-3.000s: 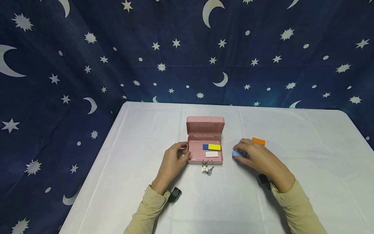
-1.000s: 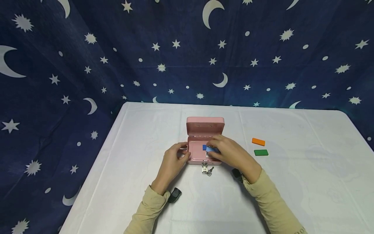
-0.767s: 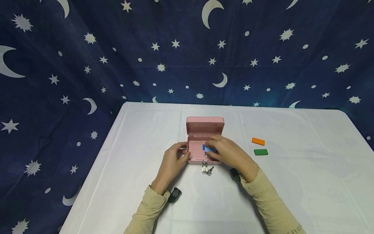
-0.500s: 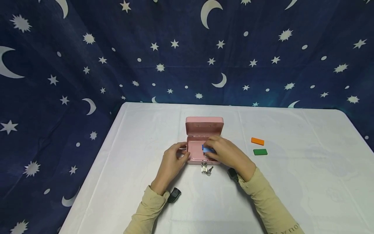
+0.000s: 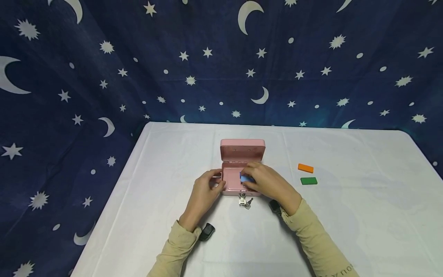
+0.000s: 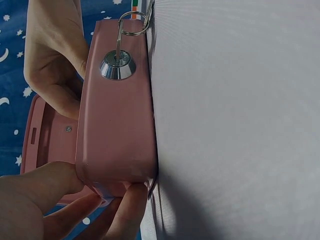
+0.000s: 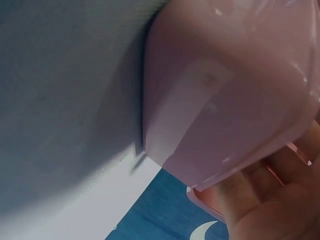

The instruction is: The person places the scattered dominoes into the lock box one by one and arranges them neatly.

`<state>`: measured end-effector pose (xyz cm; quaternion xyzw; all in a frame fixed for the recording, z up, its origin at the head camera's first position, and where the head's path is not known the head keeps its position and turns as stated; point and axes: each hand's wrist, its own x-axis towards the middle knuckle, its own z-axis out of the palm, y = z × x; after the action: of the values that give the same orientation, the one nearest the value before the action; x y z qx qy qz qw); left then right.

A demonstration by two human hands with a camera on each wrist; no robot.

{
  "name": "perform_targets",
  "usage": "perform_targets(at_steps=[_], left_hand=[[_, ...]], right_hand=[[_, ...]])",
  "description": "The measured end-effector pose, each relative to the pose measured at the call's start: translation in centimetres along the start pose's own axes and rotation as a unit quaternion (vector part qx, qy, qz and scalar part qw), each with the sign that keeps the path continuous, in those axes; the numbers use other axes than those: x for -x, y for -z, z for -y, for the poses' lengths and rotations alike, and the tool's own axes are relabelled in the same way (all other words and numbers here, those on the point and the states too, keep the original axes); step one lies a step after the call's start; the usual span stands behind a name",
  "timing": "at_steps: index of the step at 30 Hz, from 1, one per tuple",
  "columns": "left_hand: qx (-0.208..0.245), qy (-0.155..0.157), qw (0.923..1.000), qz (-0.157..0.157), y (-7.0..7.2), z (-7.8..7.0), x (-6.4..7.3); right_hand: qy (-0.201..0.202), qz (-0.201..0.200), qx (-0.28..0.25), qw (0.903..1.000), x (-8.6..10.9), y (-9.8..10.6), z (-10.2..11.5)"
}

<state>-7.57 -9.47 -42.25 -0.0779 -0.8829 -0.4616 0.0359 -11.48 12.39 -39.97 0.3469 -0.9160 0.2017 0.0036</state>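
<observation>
A pink metal cash box [image 5: 230, 178] stands with its lid raised in the middle of the head view. At its left end, my left hand [image 5: 202, 192] holds the side wall, thumb at the front corner and fingers against the side in the left wrist view. Inside the box, my right hand [image 5: 271, 182] pinches a light blue block [image 5: 246, 179] between thumb and fingers, low over the floor. The yellow and white blocks are hidden behind that hand. A chrome lock [image 6: 117, 65] with a key in it sits on the front wall.
An orange block [image 5: 305, 168] and a green block [image 5: 308, 181] lie on the white tablecloth [image 5: 363, 200] right of the box. Keys [image 5: 249, 203] hang from the lock at the front. A star-patterned curtain [image 5: 221, 88] stands behind the table.
My right hand has carried the light blue block leftward from the table into the box, uncovering the green block, then shifted slightly further left. The left hand has stayed at the box's side.
</observation>
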Motion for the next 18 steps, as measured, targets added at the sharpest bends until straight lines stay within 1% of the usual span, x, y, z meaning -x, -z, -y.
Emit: perform_targets(at_steps=[5, 10, 14, 18], left_hand=[[0.002, 0.000, 1.0000, 0.000, -0.01, 0.02, -0.03], [0.007, 0.000, 1.0000, 0.001, 0.03, -0.01, -0.04], [0.005, -0.009, 0.9999, -0.002, 0.04, -0.01, -0.02], [0.007, -0.011, 0.9999, -0.004, 0.03, -0.07, -0.01]], right_hand=[[-0.009, 0.007, 0.006, 0.9999, 0.08, 0.02, 0.07], [-0.009, 0.007, 0.006, 0.9999, 0.16, 0.11, 0.07], [-0.010, 0.008, 0.004, 0.9999, 0.19, 0.18, 0.10], [-0.011, 0.007, 0.002, 0.9999, 0.26, 0.38, 0.16]])
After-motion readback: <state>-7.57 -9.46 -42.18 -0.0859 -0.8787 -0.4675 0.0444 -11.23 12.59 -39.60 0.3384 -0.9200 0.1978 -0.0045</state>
